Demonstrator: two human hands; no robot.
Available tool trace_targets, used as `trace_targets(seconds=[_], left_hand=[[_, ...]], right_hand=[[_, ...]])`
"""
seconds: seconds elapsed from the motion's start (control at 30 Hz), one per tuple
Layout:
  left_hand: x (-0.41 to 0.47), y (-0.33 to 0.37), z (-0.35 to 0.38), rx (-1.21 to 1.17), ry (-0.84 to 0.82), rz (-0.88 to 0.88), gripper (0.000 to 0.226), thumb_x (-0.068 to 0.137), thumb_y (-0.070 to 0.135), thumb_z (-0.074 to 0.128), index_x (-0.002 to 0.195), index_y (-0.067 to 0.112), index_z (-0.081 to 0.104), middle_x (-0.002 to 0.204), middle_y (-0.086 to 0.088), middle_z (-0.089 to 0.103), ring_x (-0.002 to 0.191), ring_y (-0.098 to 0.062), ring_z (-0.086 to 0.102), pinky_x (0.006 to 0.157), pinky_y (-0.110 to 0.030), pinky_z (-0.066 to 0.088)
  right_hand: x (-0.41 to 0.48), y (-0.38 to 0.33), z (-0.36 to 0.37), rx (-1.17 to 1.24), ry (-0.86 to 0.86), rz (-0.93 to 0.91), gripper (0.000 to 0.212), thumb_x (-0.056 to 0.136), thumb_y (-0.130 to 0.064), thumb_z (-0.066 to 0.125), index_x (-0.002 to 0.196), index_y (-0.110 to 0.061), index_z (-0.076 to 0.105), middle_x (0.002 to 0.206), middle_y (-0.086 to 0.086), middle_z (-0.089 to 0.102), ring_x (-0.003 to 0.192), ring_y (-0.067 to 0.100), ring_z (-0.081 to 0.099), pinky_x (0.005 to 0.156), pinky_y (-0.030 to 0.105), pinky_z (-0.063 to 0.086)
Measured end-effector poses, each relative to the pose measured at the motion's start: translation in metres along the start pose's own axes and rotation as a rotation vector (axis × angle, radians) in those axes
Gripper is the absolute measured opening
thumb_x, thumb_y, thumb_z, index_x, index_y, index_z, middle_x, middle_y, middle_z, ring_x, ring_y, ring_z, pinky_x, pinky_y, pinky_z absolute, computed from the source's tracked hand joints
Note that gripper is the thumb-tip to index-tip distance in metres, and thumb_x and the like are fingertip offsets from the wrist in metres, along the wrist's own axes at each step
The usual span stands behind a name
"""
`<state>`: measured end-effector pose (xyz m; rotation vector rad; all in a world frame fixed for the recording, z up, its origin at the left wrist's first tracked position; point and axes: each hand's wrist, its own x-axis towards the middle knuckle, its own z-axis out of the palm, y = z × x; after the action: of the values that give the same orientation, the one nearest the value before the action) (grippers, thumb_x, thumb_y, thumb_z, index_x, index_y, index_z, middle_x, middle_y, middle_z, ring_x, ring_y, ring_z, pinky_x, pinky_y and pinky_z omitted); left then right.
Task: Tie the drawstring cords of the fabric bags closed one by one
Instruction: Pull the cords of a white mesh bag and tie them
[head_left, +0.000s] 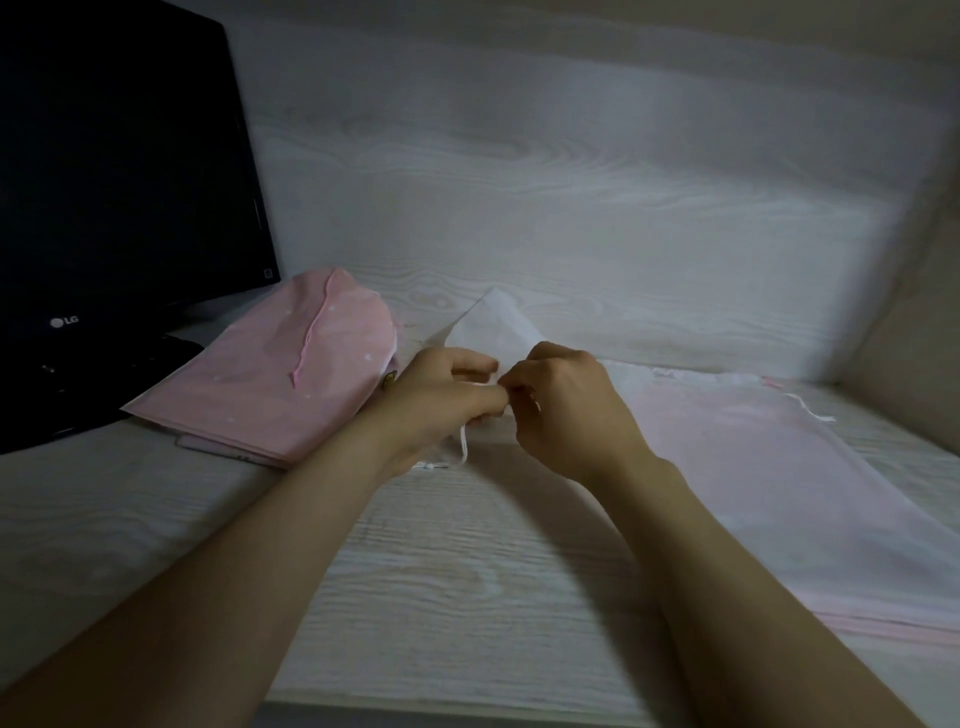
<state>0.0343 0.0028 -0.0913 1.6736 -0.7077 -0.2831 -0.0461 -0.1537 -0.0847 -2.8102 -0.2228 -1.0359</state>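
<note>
A small white fabric bag (496, 325) lies in the middle of the desk, its far corner pointing away from me. My left hand (441, 397) and my right hand (563, 408) meet over its near end, and each pinches the white drawstring cord (464, 447), which hangs in a loop below my left hand. The bag's mouth is hidden by my hands. A pink dotted bag (291, 374) with a pink cord lies to the left. A large pale pink sheer bag (769, 467) lies flat to the right, its white cord (813, 413) trailing near the top.
A black monitor (119, 182) stands at the back left, its base beside the pink dotted bag. The light wood-grain desk (467, 571) ends in a front edge near the bottom of the view. A wood-grain wall rises behind the bags.
</note>
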Motion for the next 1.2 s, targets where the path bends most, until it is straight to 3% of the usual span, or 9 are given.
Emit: trace_targets(seconds=[0.07, 0.2, 0.3, 0.4, 0.57, 0.67, 0.8, 1.1, 1.2], left_hand=[[-0.001, -0.003, -0.003, 0.027, 0.099, 0.022, 0.071, 0.049, 0.034, 0.079, 0.119, 0.03, 0.069, 0.12, 0.004, 0.065, 0.094, -0.014, 0.073, 0.081, -0.034, 0.059], [0.001, -0.006, -0.007, 0.088, 0.239, 0.235, 0.026, 0.071, 0.017, 0.085, 0.085, 0.03, 0.069, 0.087, 0.002, 0.072, 0.075, -0.016, 0.071, 0.075, -0.037, 0.057], [0.007, -0.011, -0.009, 0.1, 0.31, 0.357, 0.034, 0.073, 0.006, 0.091, 0.064, 0.034, 0.073, 0.098, 0.005, 0.075, 0.092, -0.018, 0.076, 0.091, -0.041, 0.062], [0.005, -0.011, -0.007, 0.129, 0.289, 0.371, 0.039, 0.08, -0.001, 0.088, 0.066, 0.034, 0.078, 0.096, 0.004, 0.081, 0.093, -0.011, 0.078, 0.095, -0.04, 0.063], [0.001, -0.01, -0.004, 0.173, 0.277, 0.382, 0.03, 0.083, 0.008, 0.088, 0.072, 0.034, 0.079, 0.098, 0.007, 0.081, 0.093, -0.004, 0.078, 0.094, -0.034, 0.063], [-0.001, -0.006, -0.003, 0.224, 0.272, 0.398, 0.027, 0.082, 0.008, 0.085, 0.076, 0.034, 0.08, 0.098, 0.011, 0.081, 0.093, -0.002, 0.077, 0.095, -0.035, 0.063], [-0.007, -0.001, 0.0, 0.308, 0.209, 0.415, 0.017, 0.075, 0.025, 0.079, 0.089, 0.033, 0.084, 0.098, 0.022, 0.079, 0.096, 0.003, 0.074, 0.088, -0.032, 0.062], [0.0, -0.002, -0.004, 0.393, 0.287, 0.456, 0.013, 0.084, 0.014, 0.081, 0.077, 0.024, 0.076, 0.107, 0.01, 0.069, 0.097, -0.002, 0.067, 0.084, -0.013, 0.054], [-0.003, 0.007, -0.005, 0.287, 0.277, 0.36, 0.015, 0.085, 0.026, 0.062, 0.081, 0.015, 0.072, 0.106, 0.004, 0.067, 0.101, -0.008, 0.064, 0.088, -0.021, 0.049]], right_hand=[[-0.003, -0.005, -0.002, 0.084, -0.011, 0.043, 0.024, 0.083, -0.017, 0.058, 0.09, -0.019, 0.081, 0.078, -0.002, 0.072, 0.069, 0.015, 0.062, 0.067, 0.034, 0.052], [0.0, -0.01, -0.007, 0.39, 0.031, 0.264, 0.014, 0.09, -0.024, 0.074, 0.077, -0.02, 0.078, 0.056, -0.007, 0.064, 0.051, 0.008, 0.052, 0.055, 0.017, 0.039], [0.003, -0.01, -0.006, 0.598, 0.008, 0.392, 0.016, 0.09, -0.024, 0.075, 0.076, -0.016, 0.076, 0.062, 0.005, 0.066, 0.056, 0.008, 0.049, 0.059, 0.026, 0.04], [0.002, -0.013, -0.006, 0.736, -0.036, 0.476, 0.014, 0.091, -0.018, 0.072, 0.08, -0.01, 0.077, 0.076, 0.02, 0.068, 0.064, 0.013, 0.052, 0.064, 0.033, 0.043], [0.0, -0.008, -0.008, 0.934, -0.07, 0.622, 0.014, 0.092, 0.0, 0.064, 0.087, 0.001, 0.077, 0.071, 0.006, 0.064, 0.062, 0.008, 0.054, 0.059, 0.017, 0.048], [0.001, -0.008, -0.008, 0.993, -0.084, 0.654, 0.014, 0.091, 0.004, 0.061, 0.088, 0.009, 0.073, 0.067, 0.006, 0.058, 0.061, 0.012, 0.05, 0.058, 0.02, 0.045], [0.001, -0.007, -0.01, 1.025, -0.069, 0.665, 0.016, 0.09, 0.004, 0.06, 0.084, 0.002, 0.074, 0.067, 0.006, 0.061, 0.06, 0.012, 0.051, 0.055, 0.017, 0.044], [-0.001, -0.002, -0.005, 0.968, 0.018, 0.621, 0.01, 0.093, -0.007, 0.073, 0.088, 0.001, 0.078, 0.07, 0.005, 0.067, 0.066, 0.012, 0.057, 0.063, 0.021, 0.049], [-0.001, 0.002, -0.004, 0.906, 0.045, 0.63, 0.012, 0.093, -0.013, 0.075, 0.085, -0.005, 0.078, 0.068, 0.005, 0.066, 0.065, 0.013, 0.058, 0.066, 0.028, 0.049]])
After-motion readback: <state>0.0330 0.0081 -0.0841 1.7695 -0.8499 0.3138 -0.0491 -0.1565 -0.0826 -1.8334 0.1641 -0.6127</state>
